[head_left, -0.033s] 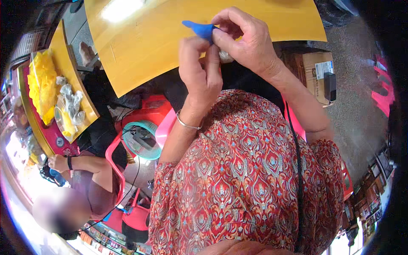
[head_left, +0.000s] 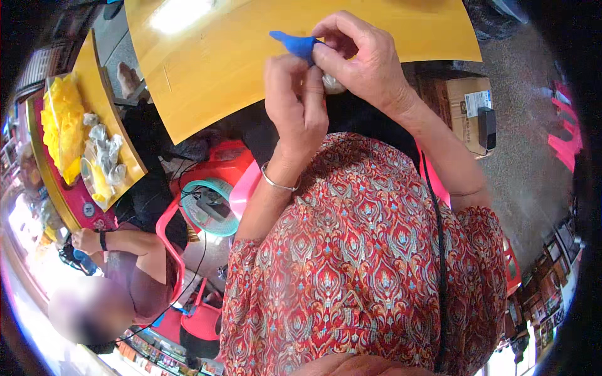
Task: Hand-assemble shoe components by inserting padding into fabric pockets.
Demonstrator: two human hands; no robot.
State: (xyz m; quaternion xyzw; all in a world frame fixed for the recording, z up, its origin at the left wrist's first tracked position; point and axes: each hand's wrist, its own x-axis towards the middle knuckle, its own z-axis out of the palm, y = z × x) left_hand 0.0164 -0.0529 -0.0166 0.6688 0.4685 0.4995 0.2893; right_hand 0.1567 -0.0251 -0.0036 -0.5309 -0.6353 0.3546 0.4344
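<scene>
A small piece of blue, soft-looking cloth-like material [head_left: 296, 44] is pinched between my two hands, above the near edge of the yellow table. Its pointed end sticks out to the upper left. My left hand [head_left: 295, 94], silver bangle at the wrist, grips it from below with bent fingers, slightly blurred. From the right, my right hand [head_left: 367, 59] presses the material between thumb and curled forefinger. Just under the right hand shows a whitish, shiny lump [head_left: 332, 84]; whether a hand touches it I cannot tell.
Beneath my hands lies the yellow table [head_left: 207, 69]. To the left, a second table bears yellow pieces [head_left: 63, 125] and clear plastic bags [head_left: 106, 153]. A turquoise basket [head_left: 207, 229], a seated person [head_left: 135, 263] and a cardboard box [head_left: 461, 103] are around me.
</scene>
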